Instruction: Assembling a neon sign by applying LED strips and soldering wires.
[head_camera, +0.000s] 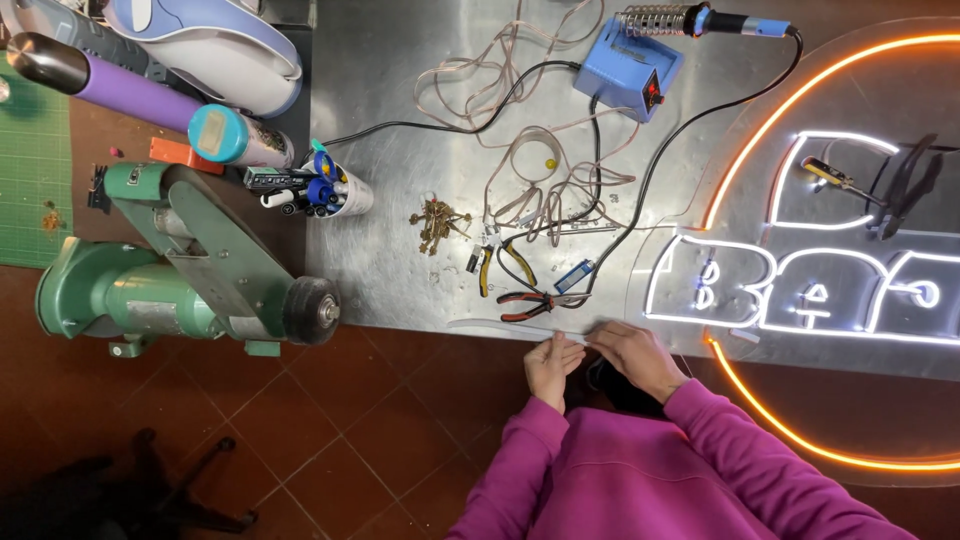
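Here, far to the left of the left hand (551, 362), a green belt grinder (170, 270) is seen, with a purple-bodied tool (120, 88) and a cup of markers (322, 188) beyond it, all well apart from both hands. Closer in, up and to the left of the left hand, a small heap of brass screws (438, 224) is spread on the metal table (400, 90). Just above the left hand, yellow-handled pliers (497, 262) and red-handled pliers (525, 303) are laid side by side (their handles nearly touching).

A thin translucent strip (500, 327) is held along the near edge of the table: its left end runs out to the left of the left hand, and it is pinched in the fingertips of the left hand, whose fingers are closed on it. The right hand (632, 352), just beside the left, is pressed on the same strip with its fingers curled over it; whether a full grip is made cannot be told.

Well above the hands, a blue soldering station (628, 70) is set among loose pale wires (540, 160), with its iron (690, 20) in a coil stand. To the right of the right hand, a lit neon sign (820, 270) is laid flat, white letters ringed in orange.
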